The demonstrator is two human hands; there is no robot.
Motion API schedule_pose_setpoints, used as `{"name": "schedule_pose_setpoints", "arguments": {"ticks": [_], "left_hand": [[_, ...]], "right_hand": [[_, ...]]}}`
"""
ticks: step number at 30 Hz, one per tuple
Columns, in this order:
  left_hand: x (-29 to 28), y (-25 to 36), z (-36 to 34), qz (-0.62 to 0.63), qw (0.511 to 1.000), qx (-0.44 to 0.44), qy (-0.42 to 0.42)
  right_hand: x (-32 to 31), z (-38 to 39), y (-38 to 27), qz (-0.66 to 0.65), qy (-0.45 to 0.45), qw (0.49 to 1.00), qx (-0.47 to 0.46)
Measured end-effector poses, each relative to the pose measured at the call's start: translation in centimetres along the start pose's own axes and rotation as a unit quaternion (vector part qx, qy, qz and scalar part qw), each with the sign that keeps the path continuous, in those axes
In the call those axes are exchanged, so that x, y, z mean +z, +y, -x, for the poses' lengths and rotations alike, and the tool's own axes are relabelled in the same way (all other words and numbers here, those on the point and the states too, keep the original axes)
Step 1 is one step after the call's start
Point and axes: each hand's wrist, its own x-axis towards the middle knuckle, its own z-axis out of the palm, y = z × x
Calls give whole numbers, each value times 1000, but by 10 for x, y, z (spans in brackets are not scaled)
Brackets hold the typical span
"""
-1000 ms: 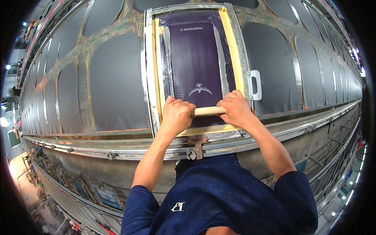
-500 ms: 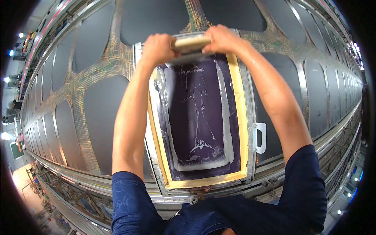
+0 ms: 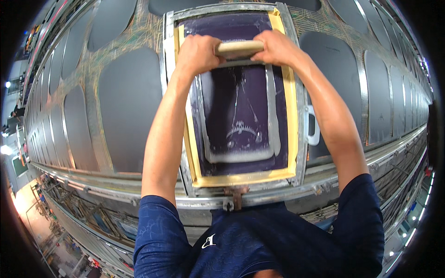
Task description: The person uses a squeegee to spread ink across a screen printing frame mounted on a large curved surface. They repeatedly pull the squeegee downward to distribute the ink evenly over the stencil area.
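Observation:
A squeegee with a pale wooden handle [image 3: 240, 47] lies across a printing screen. My left hand [image 3: 198, 53] is closed around the handle's left end, and my right hand [image 3: 278, 47] grips the right end. Under the squeegee stretches the dark purple mesh [image 3: 236, 99], marked with a pale design and a greyish border of smeared film. Yellow tape [image 3: 245, 179] lines the inside of the metal screen frame [image 3: 232, 7]. My hands partly cover the far half of the mesh, and the squeegee's blade is mostly hidden.
Dark, rounded fabric-like panels [image 3: 127, 111] lie in rows on a long table on both sides. A white handle [image 3: 314, 125] sticks out from the frame's right side. A metal rail [image 3: 259, 199] with a rusty bracket [image 3: 236, 199] runs along the near edge.
The squeegee, held in both hands, has come toward me from the screen's far end, uncovering mesh behind it. The whole screen appears higher in the picture.

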Motion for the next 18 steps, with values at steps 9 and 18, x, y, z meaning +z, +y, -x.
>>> {"name": "schedule_pose_setpoints", "arguments": {"ticks": [9, 18], "left_hand": [[28, 110, 242, -3, 997, 53, 47], [43, 130, 274, -18, 997, 45, 59]], "right_hand": [[106, 229, -84, 59, 58, 993, -89], [89, 236, 42, -28, 427, 869, 249]]}}
